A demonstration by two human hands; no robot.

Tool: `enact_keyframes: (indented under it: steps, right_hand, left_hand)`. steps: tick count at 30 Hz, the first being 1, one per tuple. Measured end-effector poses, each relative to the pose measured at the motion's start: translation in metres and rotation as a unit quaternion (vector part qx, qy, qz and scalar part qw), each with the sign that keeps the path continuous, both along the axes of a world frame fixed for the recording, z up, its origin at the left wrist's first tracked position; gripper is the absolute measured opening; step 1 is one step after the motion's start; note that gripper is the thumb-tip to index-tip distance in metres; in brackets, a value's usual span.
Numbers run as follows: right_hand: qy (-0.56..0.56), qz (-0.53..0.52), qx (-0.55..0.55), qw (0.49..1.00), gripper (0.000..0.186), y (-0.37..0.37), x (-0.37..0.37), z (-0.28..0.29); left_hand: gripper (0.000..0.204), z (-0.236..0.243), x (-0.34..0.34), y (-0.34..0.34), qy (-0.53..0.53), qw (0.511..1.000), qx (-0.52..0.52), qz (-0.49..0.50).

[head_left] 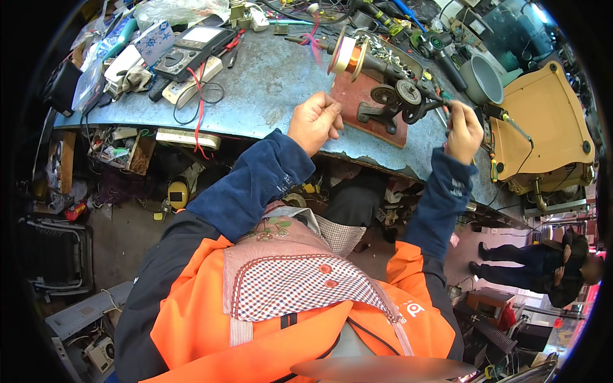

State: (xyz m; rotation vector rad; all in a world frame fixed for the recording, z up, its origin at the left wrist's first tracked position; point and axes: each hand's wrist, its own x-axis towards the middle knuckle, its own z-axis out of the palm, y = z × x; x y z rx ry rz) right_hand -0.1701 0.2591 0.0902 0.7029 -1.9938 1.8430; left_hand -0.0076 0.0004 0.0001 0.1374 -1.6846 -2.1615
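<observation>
Dark cast-metal hand-cranked winder [408,94] has its slim dark crank handle [437,104] in the curled fingers of the right hand [464,131]; the left hand [316,122] pinches tight, whether on wire I cannot tell. If so, uneven pull could snap or bunch it at the round copper-coloured spool [354,59]. Beneath, the flat red board [348,102] lies near the worn blue worktop's [262,83] front edge; jerky cranking might shift it.
</observation>
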Motion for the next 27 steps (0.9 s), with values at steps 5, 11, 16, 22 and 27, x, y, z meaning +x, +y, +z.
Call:
enact_keyframes:
  steps: [5,11,16,22,27]
  right_hand:
    - [0.039,-0.068,0.160,0.984,0.019,-0.001,-0.052,-0.054]
    - [0.033,0.043,0.285,0.957,0.014,0.034,0.018,-0.060]
    - [0.043,0.085,0.091,0.991,0.010,0.036,0.027,-0.019]
    - [0.025,-0.004,0.026,0.999,0.017,-0.004,-0.049,-0.030]
    - [0.066,-0.021,0.291,0.954,0.018,0.013,-0.031,-0.068]
  left_hand:
    - [0.015,0.000,-0.002,0.002,0.003,1.000,-0.007,-0.003]
    - [0.015,0.004,0.002,0.000,-0.002,1.000,0.008,0.008]
    - [0.015,-0.003,0.001,-0.001,0.000,1.000,-0.003,0.001]
    - [0.015,0.000,0.000,0.001,0.006,1.000,-0.007,-0.007]
    - [0.015,0.000,0.000,0.000,0.000,1.000,-0.016,-0.008]
